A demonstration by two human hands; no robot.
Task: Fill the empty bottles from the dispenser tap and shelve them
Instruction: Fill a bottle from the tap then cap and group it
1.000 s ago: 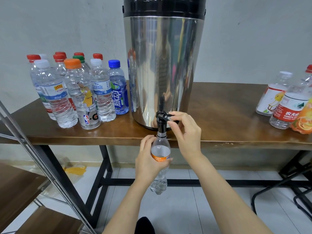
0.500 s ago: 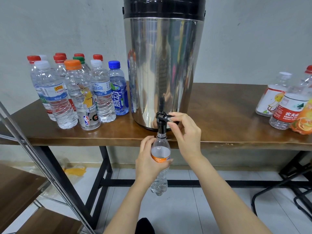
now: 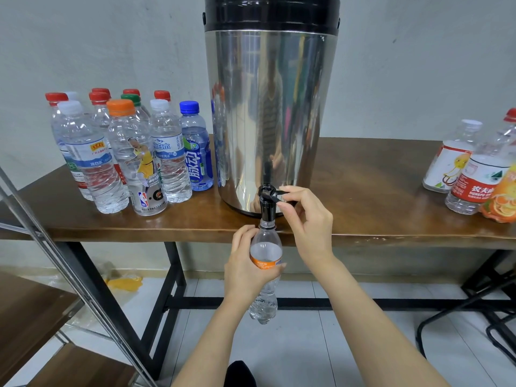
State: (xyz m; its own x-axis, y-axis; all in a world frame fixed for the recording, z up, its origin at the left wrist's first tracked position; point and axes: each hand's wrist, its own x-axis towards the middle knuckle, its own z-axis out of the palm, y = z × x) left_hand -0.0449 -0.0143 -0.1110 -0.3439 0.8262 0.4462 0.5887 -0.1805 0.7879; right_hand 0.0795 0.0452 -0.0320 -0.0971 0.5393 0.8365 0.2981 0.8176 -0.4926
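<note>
A tall steel dispenser (image 3: 268, 113) with a black lid stands on the wooden table (image 3: 363, 196). Its black tap (image 3: 267, 202) juts over the front edge. My left hand (image 3: 248, 272) grips an uncapped clear bottle with an orange label (image 3: 265, 252), its mouth held right under the spout. Water shows in the bottle's lower part. My right hand (image 3: 307, 219) pinches the tap's black lever between thumb and fingers.
Several capped clear bottles (image 3: 125, 155) stand grouped on the table's left. Three more bottles (image 3: 474, 174) stand at the right edge. A metal-framed shelf unit (image 3: 36, 303) with wooden boards is at lower left. Black table legs and chair legs stand on the tiled floor.
Both hands stay in place on the bottle and the tap lever. The view has only shifted slightly.
</note>
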